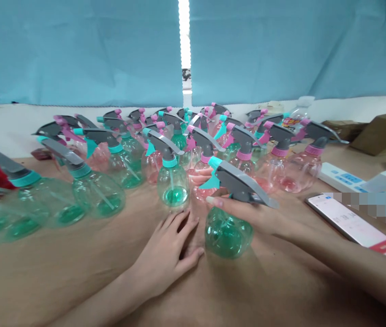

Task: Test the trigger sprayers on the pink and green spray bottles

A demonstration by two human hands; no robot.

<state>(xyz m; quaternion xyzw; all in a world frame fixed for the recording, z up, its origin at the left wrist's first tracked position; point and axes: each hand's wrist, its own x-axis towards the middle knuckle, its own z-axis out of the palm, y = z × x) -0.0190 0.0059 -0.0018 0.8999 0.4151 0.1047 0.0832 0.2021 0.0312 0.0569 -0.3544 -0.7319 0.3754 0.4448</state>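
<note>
My right hand [233, 206] is wrapped round the neck of a clear green spray bottle [228, 234], which has a grey trigger head with a turquoise nozzle. The bottle tilts a little, its base close to the table; whether it touches I cannot tell. My left hand [168, 250] lies palm down on the brown table [121, 263], fingers spread, holding nothing. Just beyond its fingertips stands another green spray bottle [173, 184] with a turquoise collar. A pink spray bottle [203, 165] is partly hidden behind my right fingers.
Several green spray bottles [97, 193] stand at the left, and several pink ones [300, 165] at the right. A lit phone [349, 222], a white power strip [339, 177] and a cardboard box [382, 134] lie at the right. A blue cloth [77, 50] hangs behind.
</note>
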